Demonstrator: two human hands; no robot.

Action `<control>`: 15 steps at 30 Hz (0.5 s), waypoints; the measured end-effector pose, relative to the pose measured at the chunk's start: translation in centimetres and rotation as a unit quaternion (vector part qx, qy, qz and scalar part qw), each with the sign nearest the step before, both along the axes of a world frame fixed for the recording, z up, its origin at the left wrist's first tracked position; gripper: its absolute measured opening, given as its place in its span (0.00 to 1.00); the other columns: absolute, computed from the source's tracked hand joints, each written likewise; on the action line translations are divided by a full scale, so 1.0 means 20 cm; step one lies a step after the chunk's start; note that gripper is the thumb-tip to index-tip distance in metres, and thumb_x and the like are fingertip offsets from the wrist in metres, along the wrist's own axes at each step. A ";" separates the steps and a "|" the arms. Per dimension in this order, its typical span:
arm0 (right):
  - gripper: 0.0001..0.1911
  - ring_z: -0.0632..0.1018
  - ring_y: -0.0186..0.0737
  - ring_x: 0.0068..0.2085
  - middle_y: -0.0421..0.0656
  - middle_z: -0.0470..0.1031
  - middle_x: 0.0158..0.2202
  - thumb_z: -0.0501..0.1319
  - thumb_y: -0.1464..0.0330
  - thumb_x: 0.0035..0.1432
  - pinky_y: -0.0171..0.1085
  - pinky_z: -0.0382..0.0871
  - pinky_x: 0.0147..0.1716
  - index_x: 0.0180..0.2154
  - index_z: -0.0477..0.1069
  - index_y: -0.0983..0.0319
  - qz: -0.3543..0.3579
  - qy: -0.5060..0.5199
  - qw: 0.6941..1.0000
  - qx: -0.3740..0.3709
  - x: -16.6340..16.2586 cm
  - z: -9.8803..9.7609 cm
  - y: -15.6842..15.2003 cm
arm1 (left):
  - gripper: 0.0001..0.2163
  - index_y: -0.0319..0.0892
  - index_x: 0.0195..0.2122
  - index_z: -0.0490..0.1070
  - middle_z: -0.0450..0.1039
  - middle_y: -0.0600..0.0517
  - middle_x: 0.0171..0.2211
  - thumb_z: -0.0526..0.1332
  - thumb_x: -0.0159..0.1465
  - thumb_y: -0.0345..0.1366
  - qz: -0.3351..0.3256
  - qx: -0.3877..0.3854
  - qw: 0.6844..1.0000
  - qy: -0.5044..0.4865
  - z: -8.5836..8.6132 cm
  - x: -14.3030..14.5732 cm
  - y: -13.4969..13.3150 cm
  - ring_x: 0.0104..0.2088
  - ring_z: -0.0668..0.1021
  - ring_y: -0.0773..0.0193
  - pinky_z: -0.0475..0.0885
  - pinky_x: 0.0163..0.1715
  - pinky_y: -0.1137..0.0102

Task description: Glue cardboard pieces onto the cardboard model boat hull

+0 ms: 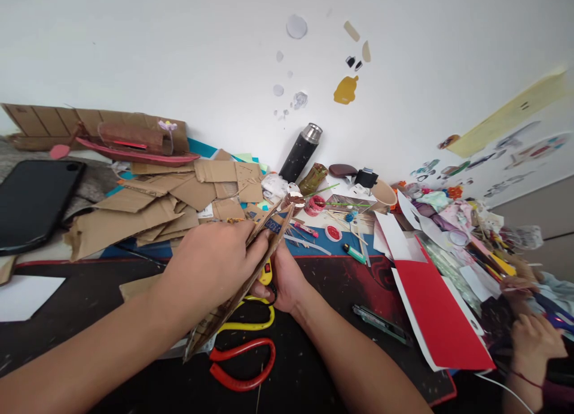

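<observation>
My left hand (210,264) is closed on a long strip of brown cardboard (237,294) held edge-on above the dark table. My right hand (284,279) sits behind the strip with its fingers through the loops of yellow-handled scissors (253,318), whose blades are hidden by the cardboard. Red-handled scissors (242,366) lie on the table just under my hands.
A heap of cardboard scraps (170,199) and a black tablet (33,202) lie at the left. A black flask (300,154), craft bits, a green lighter (354,253), a utility knife (381,324) and red paper (437,318) are to the right. Another person's hands (529,336) work at the far right.
</observation>
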State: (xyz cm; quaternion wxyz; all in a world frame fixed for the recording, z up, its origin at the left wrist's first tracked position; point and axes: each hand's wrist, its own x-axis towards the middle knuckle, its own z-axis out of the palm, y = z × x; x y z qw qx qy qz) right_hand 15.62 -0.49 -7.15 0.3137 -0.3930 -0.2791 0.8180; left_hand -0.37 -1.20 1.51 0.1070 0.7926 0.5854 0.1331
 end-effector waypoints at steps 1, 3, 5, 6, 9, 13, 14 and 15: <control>0.46 0.65 0.30 0.11 0.38 0.68 0.15 0.49 0.26 0.65 0.28 0.49 0.08 0.24 0.70 0.61 0.000 -0.001 1.000 0.000 0.00 0.00 0.00 | 0.23 0.42 0.41 0.83 0.84 0.41 0.31 0.49 0.77 0.46 0.001 0.002 1.000 -0.005 0.00 0.00 0.00 0.31 0.85 0.45 0.72 0.33 0.59; 0.46 0.66 0.30 0.12 0.38 0.69 0.15 0.50 0.26 0.65 0.28 0.49 0.08 0.24 0.70 0.61 0.001 -0.003 1.000 0.000 0.00 0.00 0.00 | 0.23 0.42 0.40 0.83 0.84 0.41 0.31 0.50 0.77 0.46 0.003 0.006 1.000 -0.008 -0.01 0.00 0.00 0.31 0.84 0.46 0.72 0.34 0.59; 0.46 0.66 0.31 0.12 0.38 0.68 0.15 0.50 0.26 0.64 0.28 0.49 0.08 0.24 0.70 0.61 0.005 -0.002 1.000 0.001 0.00 0.00 0.00 | 0.23 0.42 0.40 0.83 0.84 0.42 0.31 0.50 0.77 0.47 0.004 0.008 1.000 -0.006 -0.02 0.00 0.00 0.31 0.84 0.46 0.72 0.34 0.60; 0.46 0.66 0.31 0.12 0.38 0.68 0.15 0.50 0.26 0.64 0.29 0.49 0.08 0.24 0.70 0.61 0.006 -0.002 1.000 0.002 0.00 0.00 0.00 | 0.23 0.42 0.40 0.83 0.84 0.42 0.30 0.50 0.77 0.47 0.004 0.010 1.000 -0.008 -0.02 0.00 0.00 0.30 0.84 0.47 0.72 0.34 0.60; 0.46 0.66 0.31 0.12 0.38 0.68 0.15 0.50 0.27 0.65 0.29 0.49 0.08 0.24 0.70 0.61 0.006 0.001 1.000 0.008 0.00 0.01 0.00 | 0.23 0.42 0.40 0.83 0.83 0.43 0.29 0.50 0.77 0.48 0.002 0.019 1.000 -0.023 -0.03 0.00 0.00 0.29 0.84 0.48 0.72 0.34 0.61; 0.45 0.66 0.30 0.12 0.38 0.69 0.15 0.49 0.28 0.68 0.28 0.49 0.08 0.24 0.70 0.61 0.004 0.005 1.000 0.003 0.00 0.01 0.00 | 0.23 0.42 0.41 0.83 0.82 0.43 0.29 0.50 0.77 0.48 -0.005 0.026 0.999 -0.030 -0.04 0.00 0.00 0.29 0.83 0.49 0.72 0.33 0.61; 0.45 0.66 0.30 0.12 0.38 0.69 0.15 0.49 0.29 0.68 0.28 0.49 0.08 0.24 0.70 0.61 0.004 0.008 1.000 0.002 0.00 0.01 0.00 | 0.23 0.42 0.40 0.83 0.82 0.43 0.29 0.50 0.77 0.48 -0.005 0.026 0.999 -0.026 -0.03 0.00 0.00 0.29 0.83 0.49 0.72 0.33 0.60; 0.45 0.66 0.30 0.11 0.38 0.69 0.15 0.49 0.29 0.68 0.28 0.49 0.08 0.24 0.70 0.61 0.003 0.011 1.000 0.002 0.00 0.01 0.00 | 0.23 0.42 0.40 0.83 0.82 0.43 0.29 0.50 0.77 0.47 -0.003 0.024 0.999 -0.021 -0.03 0.00 0.00 0.29 0.83 0.49 0.72 0.33 0.60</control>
